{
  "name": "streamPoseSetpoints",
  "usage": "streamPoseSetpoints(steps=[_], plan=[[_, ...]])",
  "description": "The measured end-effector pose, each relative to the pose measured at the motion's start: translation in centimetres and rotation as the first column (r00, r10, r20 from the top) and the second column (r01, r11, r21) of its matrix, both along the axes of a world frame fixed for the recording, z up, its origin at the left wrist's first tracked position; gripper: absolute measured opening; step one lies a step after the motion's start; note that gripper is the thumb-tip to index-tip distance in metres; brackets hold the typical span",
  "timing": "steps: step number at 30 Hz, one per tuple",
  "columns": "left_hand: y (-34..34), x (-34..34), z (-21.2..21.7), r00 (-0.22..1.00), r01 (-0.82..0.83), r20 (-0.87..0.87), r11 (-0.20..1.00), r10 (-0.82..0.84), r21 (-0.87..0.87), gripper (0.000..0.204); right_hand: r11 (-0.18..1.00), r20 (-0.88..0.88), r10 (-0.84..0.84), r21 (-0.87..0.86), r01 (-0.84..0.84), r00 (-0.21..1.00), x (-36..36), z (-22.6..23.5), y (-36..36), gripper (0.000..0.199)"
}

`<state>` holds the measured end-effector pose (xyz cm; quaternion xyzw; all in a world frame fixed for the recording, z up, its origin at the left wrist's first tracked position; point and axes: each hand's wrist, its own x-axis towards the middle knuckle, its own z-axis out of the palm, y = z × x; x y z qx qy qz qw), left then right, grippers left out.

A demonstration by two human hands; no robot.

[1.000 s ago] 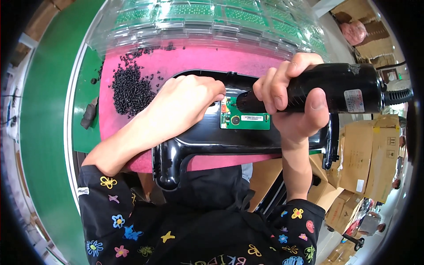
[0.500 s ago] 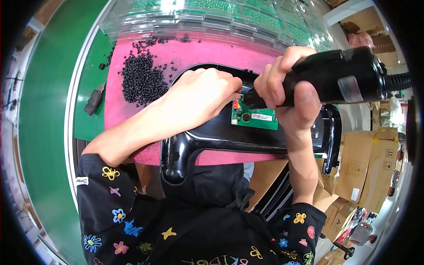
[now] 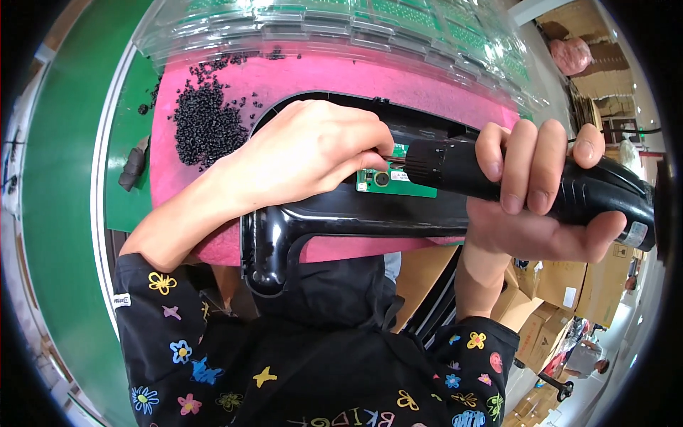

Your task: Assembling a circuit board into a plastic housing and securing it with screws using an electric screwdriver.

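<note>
My right hand (image 3: 526, 188) is wrapped round a black electric screwdriver (image 3: 455, 167), held almost level with its bit pointing left. The thumb and fingertips of my left hand (image 3: 306, 146) are pinched together right at the bit's tip; whatever is between them is too small and hidden to make out. Below the tip is a green circuit board (image 3: 409, 188), partly covered by the screwdriver and my left fingers. The board sits in a long black plastic housing (image 3: 377, 219) with a rounded arm at its left end.
A heap of small black screws (image 3: 206, 128) lies on the pink mat (image 3: 167, 92), left of the housing. Clear plastic trays (image 3: 320, 32) with green boards stand along the back. A dark wrapped object (image 3: 132, 169) rests at far left. Cardboard boxes (image 3: 562, 281) are on the right.
The screwdriver has tipped from slanting across the board to nearly level, its bit now at my left fingertips. My right hand has shifted right and lower. My left fingers stay pinched.
</note>
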<state>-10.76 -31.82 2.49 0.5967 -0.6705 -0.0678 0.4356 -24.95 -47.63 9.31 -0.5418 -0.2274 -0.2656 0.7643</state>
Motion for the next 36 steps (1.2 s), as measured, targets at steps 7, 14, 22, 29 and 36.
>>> streamPoseSetpoints(steps=[7,14,22,29,36], plan=[[0.1,-0.1,0.1,0.999,0.004,-0.040,0.997,-0.001,0.072,0.012,0.997,-0.088,0.050,-0.050,-0.054,0.995,-0.2,-1.7,-0.1,0.052],[0.2,0.0,0.5,0.985,-0.173,0.006,0.970,0.174,0.168,0.017,0.978,-0.305,-0.209,-0.067,0.198,0.929,-0.5,-2.0,2.9,0.054],[0.2,-0.6,0.3,0.970,-0.241,0.000,0.967,0.242,0.077,0.021,0.965,-0.403,-0.180,-0.251,0.080,0.897,0.0,-1.2,3.5,0.053],[0.8,-0.1,0.0,0.992,-0.126,0.017,0.972,0.125,0.200,0.016,0.978,-0.277,-0.178,-0.153,0.139,0.944,-0.2,-2.5,3.7,0.057],[0.4,-0.2,-0.2,0.990,0.045,0.134,0.997,-0.053,0.059,0.017,0.995,0.003,-0.056,-0.077,0.056,0.998,-1.1,-0.5,1.3,0.056]])
